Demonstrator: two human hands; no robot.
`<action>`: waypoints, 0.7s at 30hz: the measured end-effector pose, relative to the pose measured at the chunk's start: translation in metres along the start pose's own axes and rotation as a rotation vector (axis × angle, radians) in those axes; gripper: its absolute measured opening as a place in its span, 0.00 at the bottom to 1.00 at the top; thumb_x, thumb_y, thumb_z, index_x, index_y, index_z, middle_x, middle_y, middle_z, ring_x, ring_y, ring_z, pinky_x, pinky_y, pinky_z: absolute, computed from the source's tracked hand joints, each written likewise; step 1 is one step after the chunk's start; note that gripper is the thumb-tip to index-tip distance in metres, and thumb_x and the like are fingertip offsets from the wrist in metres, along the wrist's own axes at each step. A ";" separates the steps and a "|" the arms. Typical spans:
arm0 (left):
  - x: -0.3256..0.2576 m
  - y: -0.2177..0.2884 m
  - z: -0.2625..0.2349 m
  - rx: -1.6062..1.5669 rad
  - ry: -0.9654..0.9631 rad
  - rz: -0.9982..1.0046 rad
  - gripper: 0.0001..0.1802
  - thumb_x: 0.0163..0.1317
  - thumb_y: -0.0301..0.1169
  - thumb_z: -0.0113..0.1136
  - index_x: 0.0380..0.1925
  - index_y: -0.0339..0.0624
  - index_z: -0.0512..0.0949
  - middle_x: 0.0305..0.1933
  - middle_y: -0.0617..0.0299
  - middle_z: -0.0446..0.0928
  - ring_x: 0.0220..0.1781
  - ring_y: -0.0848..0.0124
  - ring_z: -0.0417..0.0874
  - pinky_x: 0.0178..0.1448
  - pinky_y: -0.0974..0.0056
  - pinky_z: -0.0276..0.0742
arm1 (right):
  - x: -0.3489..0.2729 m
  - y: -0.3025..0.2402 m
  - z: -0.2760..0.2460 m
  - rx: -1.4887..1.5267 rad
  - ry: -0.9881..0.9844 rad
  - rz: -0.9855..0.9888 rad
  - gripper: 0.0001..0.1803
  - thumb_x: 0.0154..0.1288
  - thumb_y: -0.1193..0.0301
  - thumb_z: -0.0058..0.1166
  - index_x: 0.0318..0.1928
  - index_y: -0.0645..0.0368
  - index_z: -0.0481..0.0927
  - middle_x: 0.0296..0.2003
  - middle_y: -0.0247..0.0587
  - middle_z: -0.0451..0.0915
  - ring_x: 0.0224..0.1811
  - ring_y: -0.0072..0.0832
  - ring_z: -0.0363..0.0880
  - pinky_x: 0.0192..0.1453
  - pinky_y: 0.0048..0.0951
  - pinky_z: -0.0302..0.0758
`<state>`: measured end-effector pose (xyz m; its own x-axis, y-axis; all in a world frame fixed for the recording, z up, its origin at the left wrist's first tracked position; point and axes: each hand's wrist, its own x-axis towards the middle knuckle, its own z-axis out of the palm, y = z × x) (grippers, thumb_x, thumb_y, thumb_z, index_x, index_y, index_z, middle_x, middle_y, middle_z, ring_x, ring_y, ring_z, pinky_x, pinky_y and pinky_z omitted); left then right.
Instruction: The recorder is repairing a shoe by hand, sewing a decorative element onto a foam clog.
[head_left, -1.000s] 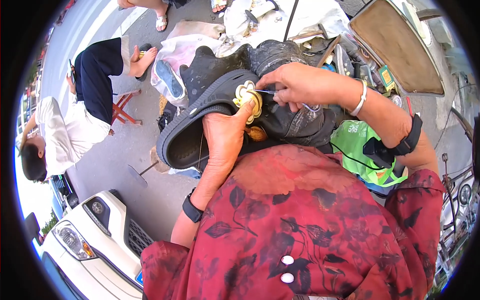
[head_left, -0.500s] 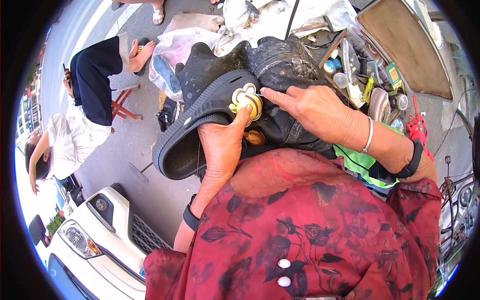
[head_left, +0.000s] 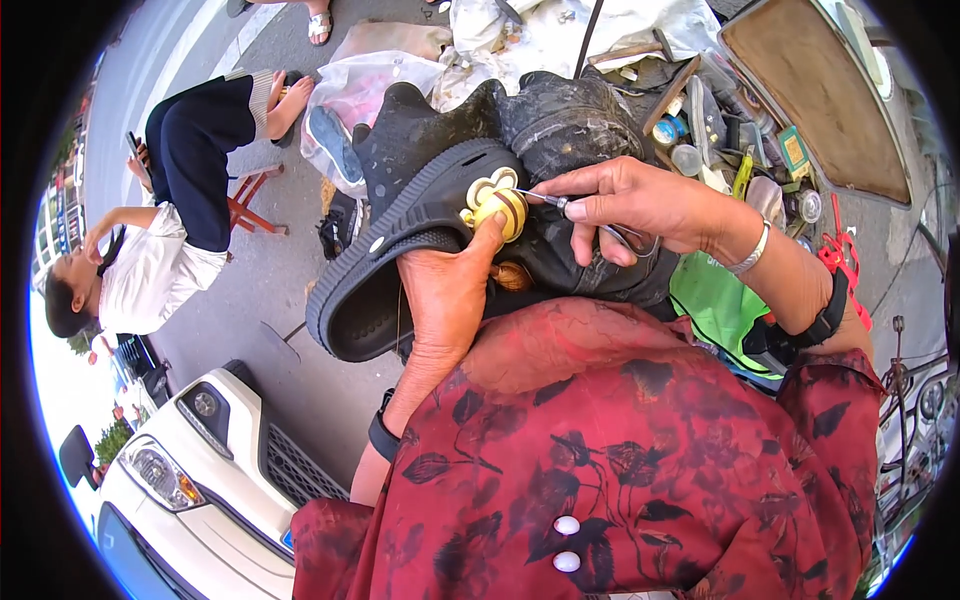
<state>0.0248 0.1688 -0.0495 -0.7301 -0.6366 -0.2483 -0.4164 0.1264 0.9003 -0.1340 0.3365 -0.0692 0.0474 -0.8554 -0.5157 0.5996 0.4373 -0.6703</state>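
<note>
A dark grey foam clog (head_left: 345,290) rests across my lap, on dark coverings over my knees. On its upper sits a yellow, brown-striped bee charm (head_left: 497,210) with pale wings. My left hand (head_left: 440,295) reaches through the clog's opening, its thumb pressed on the charm and its other fingers hidden. My right hand (head_left: 640,205) grips a thin-shafted awl (head_left: 540,196) with a metal collar, its tip at the charm's wing edge. A metal loop shows under the right hand's fingers. A small brown, rounded thing (head_left: 513,276) lies beside my left hand.
A seated person (head_left: 150,250) is at the left on a red-framed stool (head_left: 245,205). A white vehicle (head_left: 190,460) stands lower left. Shoes, jars and tools fill a cluttered pile (head_left: 700,130) at the upper right, next to a brown padded board (head_left: 810,90). A clear bag (head_left: 365,95) lies ahead.
My right hand has turned and drawn slightly back, so the awl's shaft and collar now show. My left hand and the clog stay nearly still. The seated person's arm has moved toward their head.
</note>
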 end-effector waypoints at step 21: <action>0.002 -0.003 -0.002 0.023 -0.024 0.014 0.17 0.54 0.23 0.68 0.45 0.34 0.80 0.45 0.54 0.82 0.45 0.64 0.82 0.55 0.60 0.75 | -0.014 0.011 0.026 -1.786 0.558 -0.617 0.25 0.60 0.69 0.50 0.60 0.52 0.76 0.27 0.39 0.75 0.26 0.35 0.78 0.35 0.35 0.74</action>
<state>0.0260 0.1657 -0.0513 -0.7485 -0.6164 -0.2446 -0.4185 0.1530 0.8952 -0.1077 0.3465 -0.0554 -0.2443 -0.9628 0.1154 -0.9353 0.2026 -0.2901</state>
